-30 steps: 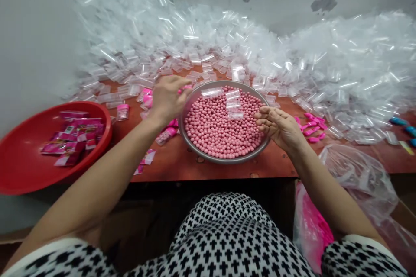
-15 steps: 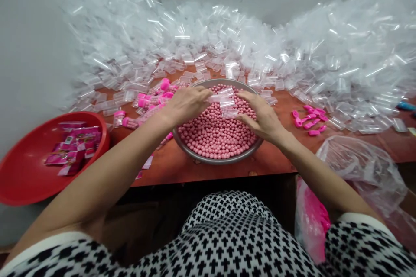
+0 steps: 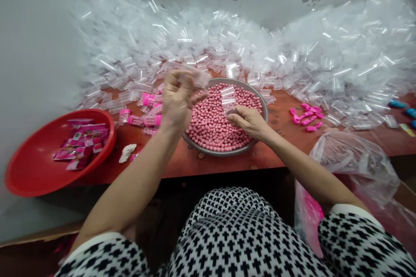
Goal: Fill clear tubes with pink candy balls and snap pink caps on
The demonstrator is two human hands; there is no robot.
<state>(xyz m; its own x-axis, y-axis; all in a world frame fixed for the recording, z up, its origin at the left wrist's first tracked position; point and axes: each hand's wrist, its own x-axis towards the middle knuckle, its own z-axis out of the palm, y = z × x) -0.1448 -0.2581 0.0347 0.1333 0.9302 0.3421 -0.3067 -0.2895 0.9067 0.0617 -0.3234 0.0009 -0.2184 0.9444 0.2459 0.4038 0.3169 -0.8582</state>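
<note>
A grey metal bowl (image 3: pixel 264 103) full of small pink balls (image 3: pixel 214 127) sits on the reddish table. Clear plastic tubes (image 3: pixel 228 94) lie on top of the balls. My left hand (image 3: pixel 177 97) is raised over the bowl's left rim and grips a clear plastic tube (image 3: pixel 198 78), blurred by motion. My right hand (image 3: pixel 248 121) rests low on the balls at the bowl's right side, fingers curled among them just below the loose tubes; what it holds is hidden.
A huge heap of clear tubes (image 3: pixel 292 47) covers the table's back. Filled pink-capped tubes (image 3: pixel 146 114) lie left of the bowl. Pink caps (image 3: pixel 307 117) lie right. A red basin (image 3: pixel 35 160) with pink packets stands left. A plastic bag (image 3: pixel 354 164) hangs right.
My left hand has lifted a clear tube up from the bowl. My right hand has slid down toward the bowl's near right side. The view has shifted slightly.
</note>
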